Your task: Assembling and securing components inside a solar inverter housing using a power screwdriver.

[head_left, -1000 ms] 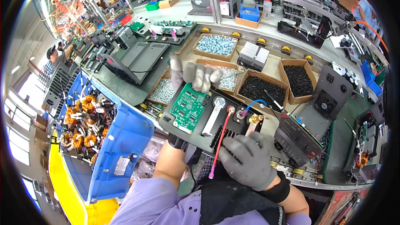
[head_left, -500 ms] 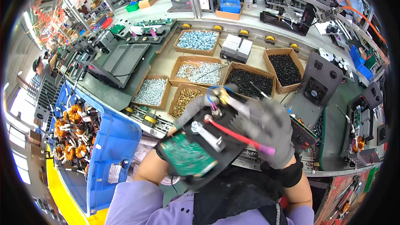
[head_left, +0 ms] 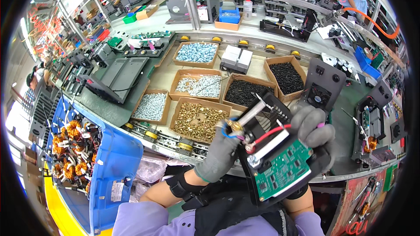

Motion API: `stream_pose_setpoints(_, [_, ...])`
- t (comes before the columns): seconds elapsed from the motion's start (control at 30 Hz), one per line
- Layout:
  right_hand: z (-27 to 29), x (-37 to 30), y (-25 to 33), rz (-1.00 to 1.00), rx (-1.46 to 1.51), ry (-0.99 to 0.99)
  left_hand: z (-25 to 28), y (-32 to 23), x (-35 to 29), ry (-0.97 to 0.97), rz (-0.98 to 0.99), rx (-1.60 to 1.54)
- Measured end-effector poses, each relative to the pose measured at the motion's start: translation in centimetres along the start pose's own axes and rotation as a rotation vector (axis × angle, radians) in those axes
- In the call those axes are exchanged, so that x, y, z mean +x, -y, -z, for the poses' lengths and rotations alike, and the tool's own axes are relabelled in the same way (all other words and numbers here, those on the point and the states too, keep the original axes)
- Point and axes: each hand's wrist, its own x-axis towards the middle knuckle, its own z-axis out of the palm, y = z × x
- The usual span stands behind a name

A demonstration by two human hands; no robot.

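**Black electronic assembly held above the bench edge**

Both gloved hands lift a black module (head_left: 280, 148) clear of the workbench (head_left: 166, 76), tilted, with its green circuit board (head_left: 284, 170) facing the camera. The left hand (head_left: 221, 153) closes on the module's left edge, fingers pressed near a brass terminal (head_left: 234, 125) with a blue lead. The right hand (head_left: 313, 133) wraps the upper right corner, fingers curled over it beside the red wire (head_left: 269, 134). Behind lie cardboard trays of brass screws (head_left: 197, 120), silver screws (head_left: 151, 106) and black screws (head_left: 245, 92); a blue bin of copper coils (head_left: 72, 153) stands at left. Risk, as judged: the module hangs past the bench edge, so a slipping glove could drop it; fingers pressing near the loose leads could strain a terminal joint.
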Motion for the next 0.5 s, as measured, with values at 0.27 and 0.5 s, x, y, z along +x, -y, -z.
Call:
stream_pose_setpoints(0.27, [-0.4, -0.9, 2.6, -0.123, -0.217, 0.328, 2.6, -2.5, 0.0, 0.134, -0.532, 1.086])
stream_pose_setpoints(0.5, [-2.3, -1.4, 3.9, -0.085, -0.269, 0.661, 1.4, -3.1, -0.4, 0.268, -0.326, 1.081])
